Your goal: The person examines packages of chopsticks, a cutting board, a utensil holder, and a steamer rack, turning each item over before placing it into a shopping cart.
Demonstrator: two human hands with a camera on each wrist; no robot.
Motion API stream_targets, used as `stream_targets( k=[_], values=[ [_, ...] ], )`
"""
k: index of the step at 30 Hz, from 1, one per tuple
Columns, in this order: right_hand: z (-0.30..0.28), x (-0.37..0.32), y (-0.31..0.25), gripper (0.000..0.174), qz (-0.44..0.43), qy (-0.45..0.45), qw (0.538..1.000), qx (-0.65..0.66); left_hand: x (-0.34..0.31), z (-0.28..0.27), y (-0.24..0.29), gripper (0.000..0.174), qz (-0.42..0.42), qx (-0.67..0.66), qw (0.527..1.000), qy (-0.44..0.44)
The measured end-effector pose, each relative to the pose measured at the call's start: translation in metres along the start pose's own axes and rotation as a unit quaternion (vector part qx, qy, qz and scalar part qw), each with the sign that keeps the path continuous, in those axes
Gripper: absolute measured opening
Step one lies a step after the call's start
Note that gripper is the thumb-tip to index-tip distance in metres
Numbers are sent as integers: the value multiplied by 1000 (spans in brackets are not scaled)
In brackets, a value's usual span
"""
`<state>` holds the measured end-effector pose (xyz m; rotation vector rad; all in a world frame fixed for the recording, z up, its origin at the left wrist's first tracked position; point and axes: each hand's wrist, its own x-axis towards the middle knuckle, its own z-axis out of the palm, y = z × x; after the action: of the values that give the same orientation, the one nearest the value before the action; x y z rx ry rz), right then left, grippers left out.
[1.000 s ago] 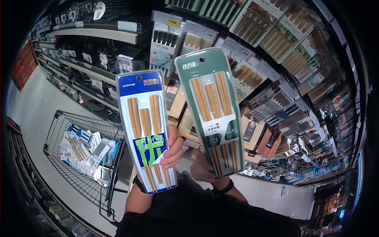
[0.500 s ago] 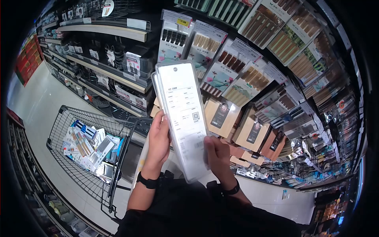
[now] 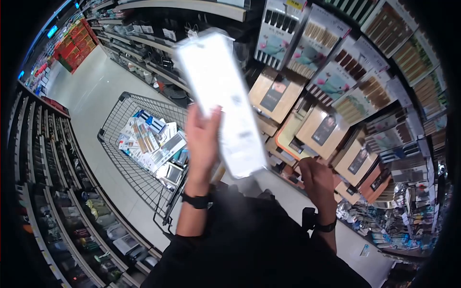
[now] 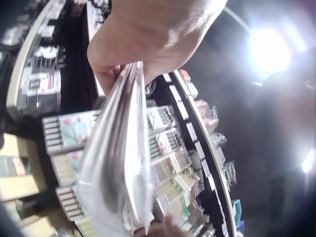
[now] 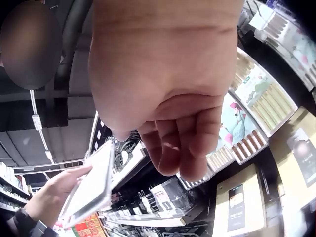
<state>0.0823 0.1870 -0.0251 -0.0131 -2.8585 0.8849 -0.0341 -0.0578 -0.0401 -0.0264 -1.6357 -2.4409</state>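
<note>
Two blister packs of chopsticks (image 3: 225, 108) are held together in my left hand (image 3: 202, 139), their white backs toward the head camera and blurred. In the left wrist view the packs (image 4: 116, 143) appear edge-on, lying against each other, with the fingers gripping one end. My right hand (image 3: 318, 180) is off the packs, its fingers loosely curled and holding nothing. It is nearest the boxed wooden boards (image 3: 322, 132) on the shelf. From the right wrist, its palm (image 5: 163, 69) shows bare.
A wire shopping cart (image 3: 108, 132) holds several packaged goods at the left. Hanging chopstick packs (image 3: 338, 74) line the rack ahead, above the boards. Another long shelf (image 3: 72, 201) runs along the left side, with a pale floor (image 3: 98, 91) between the shelves.
The packs were face-out, one per hand, then turned backs-out and stacked. Now the left hand alone holds both, while the right hand has let go and moved right. The view has shifted left.
</note>
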Motion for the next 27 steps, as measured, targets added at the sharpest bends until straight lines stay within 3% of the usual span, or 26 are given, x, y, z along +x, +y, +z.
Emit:
stream_targets(
  k=[3, 4, 6, 8, 10, 12, 14, 16, 18, 22, 25, 26, 27],
  values=[
    [12, -8, 32, 18, -61, 36, 997, 15, 33, -59, 35, 36, 113, 29, 987, 111],
    [13, -12, 35, 18, -55, 35, 998, 20, 49, -86, 39, 39, 162, 53, 978, 121],
    [12, -17, 40, 19, 34, -51, 996, -59, 79, -148, 37, 38, 161, 157, 967, 122],
    [18, -22, 53, 20, 49, -69, 995, -55, 109, -214, 11, 35, 116, 310, 935, 126],
    [23, -27, 66, 20, -8, -68, 996, -64, 120, -274, -34, 43, 34, 389, 915, 101],
    [21, -30, 72, 20, -3, -85, 993, -81, 120, -349, -87, 52, -61, 615, 786, 15],
    [20, -32, 78, 21, 6, -103, 990, -99, 106, -406, -150, 59, -160, 528, 834, -26],
    [20, -34, 84, 21, 9, -122, 986, -112, 91, -410, -178, 60, -259, 555, 787, -82],
    [19, -36, 87, 20, 27, -136, 984, -115, 77, -429, -219, 64, -305, 497, 809, -74],
    [18, -38, 91, 20, 47, -184, 975, -114, 67, -420, -234, 65, -412, 479, 757, -169],
    [19, -38, 95, 20, 58, -203, 971, -115, 78, -434, -250, 66, -369, 520, 745, -195],
    [20, -39, 95, 20, 67, -212, 968, -116, 72, -435, -252, 59, -145, 650, 727, -169],
    [21, -39, 96, 20, 68, -213, 968, -116, 77, -439, -249, 57, -114, 672, 722, -120]
  ],
)
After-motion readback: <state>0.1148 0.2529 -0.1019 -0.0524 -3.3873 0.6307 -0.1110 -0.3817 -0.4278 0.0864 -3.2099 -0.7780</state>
